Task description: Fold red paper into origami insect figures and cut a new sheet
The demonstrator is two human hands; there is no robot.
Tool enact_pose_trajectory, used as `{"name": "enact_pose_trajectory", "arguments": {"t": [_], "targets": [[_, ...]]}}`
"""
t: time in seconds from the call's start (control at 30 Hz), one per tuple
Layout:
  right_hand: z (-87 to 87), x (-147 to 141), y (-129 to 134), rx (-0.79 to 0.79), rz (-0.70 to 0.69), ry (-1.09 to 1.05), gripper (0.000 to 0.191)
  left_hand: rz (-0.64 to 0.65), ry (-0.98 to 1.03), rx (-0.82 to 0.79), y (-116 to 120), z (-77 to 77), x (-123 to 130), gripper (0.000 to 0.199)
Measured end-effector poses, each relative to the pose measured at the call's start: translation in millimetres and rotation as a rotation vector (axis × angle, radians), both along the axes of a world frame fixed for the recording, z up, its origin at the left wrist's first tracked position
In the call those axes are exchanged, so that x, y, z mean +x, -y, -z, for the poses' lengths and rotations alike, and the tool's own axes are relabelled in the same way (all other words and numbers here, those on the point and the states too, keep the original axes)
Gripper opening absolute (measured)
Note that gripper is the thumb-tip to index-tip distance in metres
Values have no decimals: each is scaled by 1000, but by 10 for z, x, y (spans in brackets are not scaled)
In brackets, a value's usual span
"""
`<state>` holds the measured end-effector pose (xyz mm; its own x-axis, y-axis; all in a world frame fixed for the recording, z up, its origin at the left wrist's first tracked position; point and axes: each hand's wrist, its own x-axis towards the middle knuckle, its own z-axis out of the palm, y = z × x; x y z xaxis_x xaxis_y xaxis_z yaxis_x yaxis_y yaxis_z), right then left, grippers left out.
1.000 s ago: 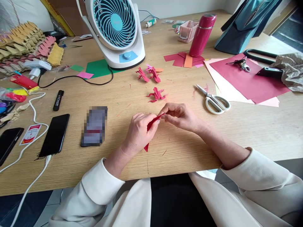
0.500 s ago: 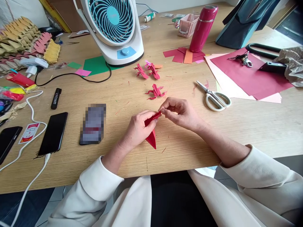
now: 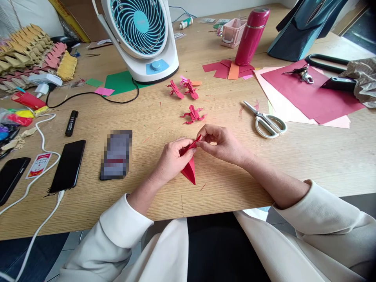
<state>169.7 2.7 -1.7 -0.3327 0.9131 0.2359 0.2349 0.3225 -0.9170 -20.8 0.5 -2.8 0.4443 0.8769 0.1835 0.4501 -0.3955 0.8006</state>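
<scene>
While left hand (image 3: 175,157) and right hand (image 3: 221,144) pinch red paper (image 3: 189,171), folded figure (image 3: 193,113) sits just beyond — scissors (image 3: 259,114) rightward.

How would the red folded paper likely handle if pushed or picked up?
The red folded paper is probably light, being small enough for the left hand and right hand to pinch. Its folds likely stiffen it somewhat: it juts out straight past the left hand. It narrows to a thin tip, which may bend easily if pushed.
</scene>
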Motion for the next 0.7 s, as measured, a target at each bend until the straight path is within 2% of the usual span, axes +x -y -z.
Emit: {"name": "enact_pose_trajectory", "arguments": {"t": [0.37, 0.57, 0.7], "targets": [[23, -7, -14, -49, 19, -133, 21, -23, -2, -36, 0, 34, 16, 15], [21, -14, -12, -20, -5, -191, 27, -17, 9, -42, -1, 29, 10, 18], [16, -45, -2, -23, 27, -264, 28, -32, 55, -70, 3, 35, 26, 16]]}}
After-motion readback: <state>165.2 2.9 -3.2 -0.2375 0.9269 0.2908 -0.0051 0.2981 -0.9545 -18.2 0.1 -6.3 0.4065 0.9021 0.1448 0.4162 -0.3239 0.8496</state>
